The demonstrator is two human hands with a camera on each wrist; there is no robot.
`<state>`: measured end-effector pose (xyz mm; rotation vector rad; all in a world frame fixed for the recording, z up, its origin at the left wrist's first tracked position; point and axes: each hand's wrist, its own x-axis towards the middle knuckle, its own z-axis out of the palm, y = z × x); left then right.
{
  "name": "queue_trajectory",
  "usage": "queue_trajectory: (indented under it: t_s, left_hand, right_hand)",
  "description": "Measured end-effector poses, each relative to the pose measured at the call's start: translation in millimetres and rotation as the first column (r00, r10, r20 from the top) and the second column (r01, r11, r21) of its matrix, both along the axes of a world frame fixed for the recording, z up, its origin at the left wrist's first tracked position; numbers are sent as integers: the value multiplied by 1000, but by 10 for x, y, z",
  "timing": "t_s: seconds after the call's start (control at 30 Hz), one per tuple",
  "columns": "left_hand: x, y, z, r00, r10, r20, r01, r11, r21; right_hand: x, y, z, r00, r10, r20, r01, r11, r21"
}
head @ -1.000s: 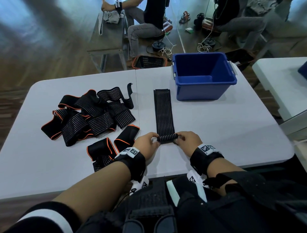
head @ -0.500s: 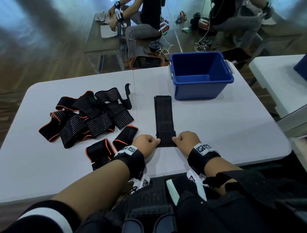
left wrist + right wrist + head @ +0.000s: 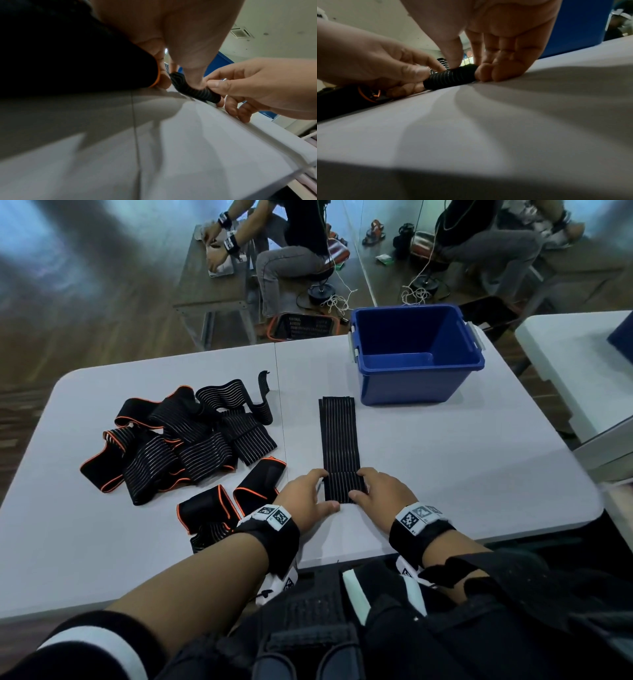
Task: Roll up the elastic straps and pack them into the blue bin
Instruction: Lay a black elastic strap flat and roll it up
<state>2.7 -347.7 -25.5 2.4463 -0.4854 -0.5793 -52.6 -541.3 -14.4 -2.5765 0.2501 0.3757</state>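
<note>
**A:** Where does it stand?

**B:** One elastic strap (image 3: pixel 339 446) lies flat on the white worktop (image 3: pixel 462 474), running from the near edge toward the blue bin (image 3: pixel 416 356) at the far right. Its near end is turned into a small tight roll (image 3: pixel 450 77). The left hand (image 3: pixel 306 496) pinches the roll's left end and the right hand (image 3: pixel 383 491) pinches the right end — thumbs on the near side, fingertips over the top.

**A:** So each grip is narrow and closed on the strap?

**B:** Yes, both hold that roll and nothing else. The bin looks empty from the head view.

**A:** What could spoil it?

**B:** Mostly the roll going crooked. If one hand pushes ahead of the other, I'd expect the turns to walk sideways and the roll to cone out at one end. The material is springy, too — loosen either pinch and the few turns made so far would likely unwind.

**A:** And the long flat part?

**B:** It lies straight now, but it's free on a smooth surface. Dragging the roll rather than turning it could slide the whole strap toward the bin or skew it.

**A:** The pile on the left?

**B:** The loose straps (image 3: pixel 178 446) with orange edging sit left of the work, and the nearest one (image 3: pixel 209 510) is just beside the left wrist. A wide sweep of that arm might snag it or nudge it off the near edge.

**A:** Anything unclear?

**B:** Whether the far end carries a fastener; I can't tell from here.
</note>
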Motion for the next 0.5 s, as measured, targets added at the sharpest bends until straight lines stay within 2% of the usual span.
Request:
queue_trajectory:
  t_s: [0.17,0.33,0.5]
  left_hand:
    - [80,-19,-46,999,27,-24,-26,999,33]
    - [104,-31,-75,987,157,-44,-159,986,-43]
    - [97,-9,-95,981,167,-96,-174,983,-66]
  right_hand:
    - [-1,-81,-70,999,13,-31,-11,996,84]
    - [73,-123,-114,988,-151,-19,151,957,249]
    - [88,-134,-27,978,-200,-65,210,933,293]
